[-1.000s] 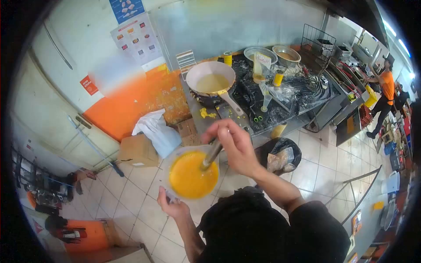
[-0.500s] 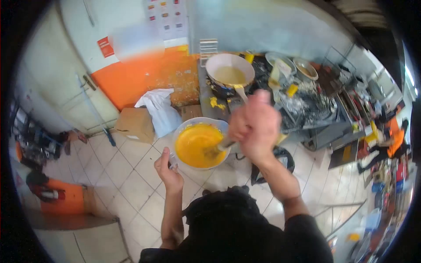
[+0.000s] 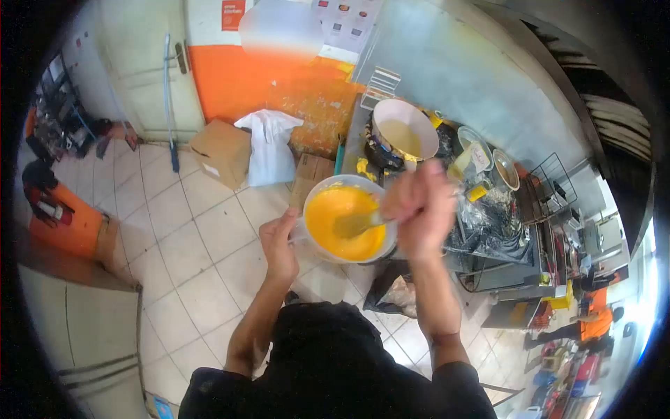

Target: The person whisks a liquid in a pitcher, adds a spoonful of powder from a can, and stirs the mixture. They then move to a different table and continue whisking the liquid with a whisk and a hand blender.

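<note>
A white bowl (image 3: 310, 183) with a handle holds a yellow-orange liquid (image 3: 342, 213). At its left side, my left hand (image 3: 280, 244) is closed round the handle. My right hand (image 3: 421, 209), slightly blurred, grips a whisk (image 3: 359, 222) over the bowl's right edge. The whisk's head dips into the liquid and is coated with it.
A pan (image 3: 406, 129) of pale liquid stands on the cluttered counter at the back right, near small bowls and a wire rack (image 3: 555, 180). A cardboard box (image 3: 222, 152) and white bag (image 3: 271, 150) are on the floor. A person in orange (image 3: 594, 325) is far right.
The view has turned, and the bowl appears further right and slightly higher. The whisk has shifted from the bowl's right side towards its middle. Both hands still hold their things.
</note>
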The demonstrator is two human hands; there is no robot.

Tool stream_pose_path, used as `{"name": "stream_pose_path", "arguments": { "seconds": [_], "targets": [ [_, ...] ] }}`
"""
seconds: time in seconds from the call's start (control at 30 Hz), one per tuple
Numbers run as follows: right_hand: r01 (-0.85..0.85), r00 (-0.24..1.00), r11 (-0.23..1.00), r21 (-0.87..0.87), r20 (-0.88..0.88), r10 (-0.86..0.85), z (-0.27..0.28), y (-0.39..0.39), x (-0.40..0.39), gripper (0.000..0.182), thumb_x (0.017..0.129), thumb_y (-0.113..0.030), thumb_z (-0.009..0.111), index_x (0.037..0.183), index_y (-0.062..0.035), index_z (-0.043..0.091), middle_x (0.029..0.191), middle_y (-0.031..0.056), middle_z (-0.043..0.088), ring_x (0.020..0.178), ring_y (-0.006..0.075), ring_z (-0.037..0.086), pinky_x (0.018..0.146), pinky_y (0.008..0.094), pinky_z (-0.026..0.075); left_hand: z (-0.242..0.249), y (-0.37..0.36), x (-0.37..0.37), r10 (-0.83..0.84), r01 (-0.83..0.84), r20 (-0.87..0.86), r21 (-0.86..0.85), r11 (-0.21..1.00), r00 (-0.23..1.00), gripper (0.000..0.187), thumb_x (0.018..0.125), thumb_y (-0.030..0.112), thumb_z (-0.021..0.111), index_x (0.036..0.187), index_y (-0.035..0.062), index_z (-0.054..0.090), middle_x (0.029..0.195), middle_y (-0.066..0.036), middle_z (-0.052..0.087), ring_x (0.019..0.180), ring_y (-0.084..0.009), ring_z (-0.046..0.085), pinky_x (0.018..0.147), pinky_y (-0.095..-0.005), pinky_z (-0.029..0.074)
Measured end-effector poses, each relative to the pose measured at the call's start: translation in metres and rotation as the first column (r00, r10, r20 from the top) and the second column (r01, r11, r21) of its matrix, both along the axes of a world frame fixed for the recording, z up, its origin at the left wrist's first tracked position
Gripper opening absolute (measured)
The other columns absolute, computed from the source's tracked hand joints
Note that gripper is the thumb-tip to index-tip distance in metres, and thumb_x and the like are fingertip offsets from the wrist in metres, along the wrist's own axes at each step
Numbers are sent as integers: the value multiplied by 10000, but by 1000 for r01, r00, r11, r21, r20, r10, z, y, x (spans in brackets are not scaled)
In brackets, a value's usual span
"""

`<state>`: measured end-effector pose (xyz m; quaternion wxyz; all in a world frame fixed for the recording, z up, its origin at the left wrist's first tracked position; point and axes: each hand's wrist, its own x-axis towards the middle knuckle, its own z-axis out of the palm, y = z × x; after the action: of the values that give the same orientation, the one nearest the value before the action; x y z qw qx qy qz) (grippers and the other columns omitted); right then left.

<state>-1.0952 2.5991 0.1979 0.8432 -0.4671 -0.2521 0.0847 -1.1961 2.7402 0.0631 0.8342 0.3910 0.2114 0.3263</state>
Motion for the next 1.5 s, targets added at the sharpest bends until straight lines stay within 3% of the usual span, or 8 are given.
{"name": "stream_pose_path", "arguments": {
  "seconds": [0.6, 0.7, 0.83, 0.97, 1.07, 1.17, 1.3, 1.5],
  "targets": [
    [67, 998, 933, 354, -24, -62, -4, -22, -14, 357, 922, -209, 428, 600, -99, 321, 461, 25, 306, 366, 119, 258, 363, 272, 262, -5, 3, -7, 25, -23, -67, 30, 999, 997, 361, 863, 265, 643, 552, 154, 497, 535, 85, 386, 456, -30, 301, 446, -237, 188],
    [-18, 999, 999, -28, -44, 17, -28, -13, -17, 355, 924, -230, 415, 596, -126, 328, 456, 5, 312, 362, 114, 258, 355, 272, 260, -6, 0, -4, 54, -52, -24, 78, 996, 998, 367, 864, 261, 644, 549, 154, 490, 540, 85, 391, 465, -25, 309, 449, -232, 195],
    [21, 998, 937, 350, -69, 3, 8, -34, -17, 356, 914, -228, 456, 607, -110, 321, 469, 13, 314, 374, 116, 279, 358, 281, 272, -6, 0, -6, 85, -81, -86, 51, 995, 993, 442, 864, 249, 677, 502, 151, 442, 543, 96, 360, 491, -25, 270, 460, -246, 175],
    [138, 976, 976, -166, 189, -106, -32, -23, -24, 366, 940, -289, 412, 614, -141, 338, 474, -32, 321, 378, 102, 269, 363, 267, 262, -3, -5, -14, 31, -31, -1, 45, 998, 1000, 439, 864, 244, 678, 497, 144, 458, 547, 90, 375, 503, -23, 291, 479, -243, 188],
    [-64, 995, 919, 389, -45, 88, 6, -35, -30, 336, 927, -218, 438, 630, -86, 351, 485, 18, 343, 384, 118, 305, 373, 258, 273, -4, -2, -15, 19, -17, -27, 77, 997, 999, 435, 862, 243, 680, 498, 139, 466, 550, 87, 384, 512, -23, 304, 489, -240, 196],
    [265, 925, 949, -172, 324, -200, -34, -24, -27, 367, 964, -295, 399, 637, -135, 354, 471, -37, 300, 375, 76, 271, 363, 248, 270, -7, -9, -21, 15, -14, -34, 42, 999, 999, 438, 857, 244, 686, 499, 136, 458, 553, 88, 386, 519, -25, 307, 495, -240, 203],
    [-94, 994, 944, 315, -15, 104, 14, -39, -31, 358, 965, -294, 402, 656, -122, 342, 466, -19, 292, 373, 105, 287, 374, 256, 272, -4, -7, -23, 28, -27, -32, 51, 998, 999, 426, 851, 251, 693, 508, 122, 476, 558, 88, 413, 522, -29, 310, 499, -240, 212],
    [-152, 987, 985, -84, 47, 157, -1, -33, -25, 384, 988, -322, 370, 649, -142, 344, 467, -39, 295, 373, 76, 268, 377, 252, 274, 17, -7, -28, -30, 33, -59, 53, 998, 998, 327, 844, 240, 699, 576, 81, 602, 583, 72, 491, 538, -22, 370, 516, -220, 256]
  ]
}}
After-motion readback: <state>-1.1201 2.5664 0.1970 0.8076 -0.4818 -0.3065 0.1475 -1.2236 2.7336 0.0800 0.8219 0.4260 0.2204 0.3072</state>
